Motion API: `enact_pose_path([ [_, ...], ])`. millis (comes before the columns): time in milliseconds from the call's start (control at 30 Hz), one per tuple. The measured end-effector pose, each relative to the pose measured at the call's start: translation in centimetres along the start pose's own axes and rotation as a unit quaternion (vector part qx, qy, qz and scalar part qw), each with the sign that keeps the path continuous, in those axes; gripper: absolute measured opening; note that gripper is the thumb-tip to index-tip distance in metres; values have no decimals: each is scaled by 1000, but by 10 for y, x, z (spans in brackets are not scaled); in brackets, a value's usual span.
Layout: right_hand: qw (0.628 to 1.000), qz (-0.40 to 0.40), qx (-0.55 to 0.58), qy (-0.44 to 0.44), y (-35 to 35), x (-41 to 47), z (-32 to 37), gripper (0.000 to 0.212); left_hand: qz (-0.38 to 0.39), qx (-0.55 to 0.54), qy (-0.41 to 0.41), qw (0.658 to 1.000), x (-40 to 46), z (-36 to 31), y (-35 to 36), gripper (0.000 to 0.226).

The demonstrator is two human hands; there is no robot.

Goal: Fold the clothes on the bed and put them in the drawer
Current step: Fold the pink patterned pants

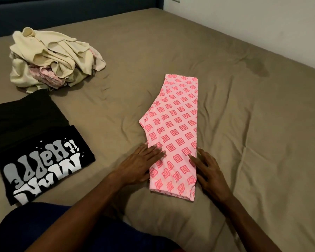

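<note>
Pressing flat with straight fingers, your left hand (142,165) and right hand (210,172) sit on either side of the folded pink patterned pants (175,131) mid-frame on the bed (253,124). Folded black shirts (31,148) lie lower left, an unfolded cream pile (53,59) upper left.

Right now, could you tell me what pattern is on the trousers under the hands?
Pink trousers with darker pink diamonds, head view.
</note>
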State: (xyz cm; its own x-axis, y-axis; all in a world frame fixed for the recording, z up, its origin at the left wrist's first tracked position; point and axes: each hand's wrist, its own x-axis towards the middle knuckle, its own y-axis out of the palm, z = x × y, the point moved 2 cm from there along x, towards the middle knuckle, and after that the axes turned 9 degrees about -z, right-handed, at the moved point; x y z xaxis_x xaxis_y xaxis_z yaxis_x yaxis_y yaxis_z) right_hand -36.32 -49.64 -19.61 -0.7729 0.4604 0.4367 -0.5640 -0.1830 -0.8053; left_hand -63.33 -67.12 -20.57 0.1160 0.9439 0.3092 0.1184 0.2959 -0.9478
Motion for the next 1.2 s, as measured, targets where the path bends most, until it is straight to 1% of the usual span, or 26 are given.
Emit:
enact_pose_path([
  [67,999,24,11,-23,6,9,-5,55,-39,-7,10,999,-1,-1,2,68],
  [167,996,47,37,-60,20,17,-11,46,-91,-23,28,995,1,-2,8,49],
  [233,996,43,70,-47,19,19,-10,41,-133,-64,10,989,3,-1,6,38],
  [300,991,33,129,2,11,23,-4,36,-172,-108,-46,978,6,-2,-2,30],
  [333,983,32,175,48,4,28,5,35,-185,-124,-79,972,9,-4,-9,26],
  [367,962,41,244,113,-2,38,9,35,-192,-135,-109,966,13,-4,-16,24],
  [400,929,51,321,178,-9,48,12,38,-202,-140,-130,961,17,-4,-24,23],
  [433,899,50,373,222,-17,60,14,43,-217,-140,-143,955,23,-1,-32,23],
  [467,888,48,387,242,-22,76,11,46,-231,-145,-157,949,34,6,-41,24],
  [500,892,47,379,240,-26,90,8,45,-232,-171,-182,940,46,10,-49,25],
  [533,894,45,374,244,-27,113,1,42,-222,-212,-220,926,66,21,-59,27],
  [600,880,26,375,290,-22,163,-23,32,-217,-293,-315,876,114,51,-70,40],
  [633,860,10,389,331,-18,192,-38,26,-214,-334,-360,844,141,69,-71,46],
  [667,828,0,414,380,-11,218,-53,20,-205,-380,-400,808,165,89,-70,48],
  [700,790,-7,440,426,-4,238,-66,20,-186,-413,-434,779,184,109,-66,46],
  [733,762,-6,447,468,5,248,-76,25,-165,-414,-465,765,197,125,-59,47],
  [767,745,-1,443,498,13,248,-81,25,-133,-369,-486,781,201,138,-49,54],
  [800,733,2,430,527,24,242,-89,25,-90,-304,-497,807,199,148,-38,59],
  [833,724,-5,419,549,30,234,-95,28,-53,-248,-504,826,195,153,-28,61],
  [867,716,-17,424,555,37,223,-101,33,-31,-220,-506,834,184,153,-20,61],
  [900,707,-41,439,553,41,215,-105,34,-30,-228,-498,836,173,150,-13,60],
  [933,700,-60,455,547,42,211,-111,34,-48,-259,-490,831,163,151,-1,55],
  [1000,692,-68,472,541,42,215,-116,33,-91,-334,-469,813,144,152,13,49],
  [1033,694,-60,475,537,44,216,-115,33,-102,-360,-459,806,135,154,20,48],
  [1133,722,-40,467,509,46,211,-109,31,-142,-396,-407,811,125,152,23,40],
  [1200,729,-50,468,497,43,200,-102,30,-171,-426,-397,795,121,146,22,39],
])
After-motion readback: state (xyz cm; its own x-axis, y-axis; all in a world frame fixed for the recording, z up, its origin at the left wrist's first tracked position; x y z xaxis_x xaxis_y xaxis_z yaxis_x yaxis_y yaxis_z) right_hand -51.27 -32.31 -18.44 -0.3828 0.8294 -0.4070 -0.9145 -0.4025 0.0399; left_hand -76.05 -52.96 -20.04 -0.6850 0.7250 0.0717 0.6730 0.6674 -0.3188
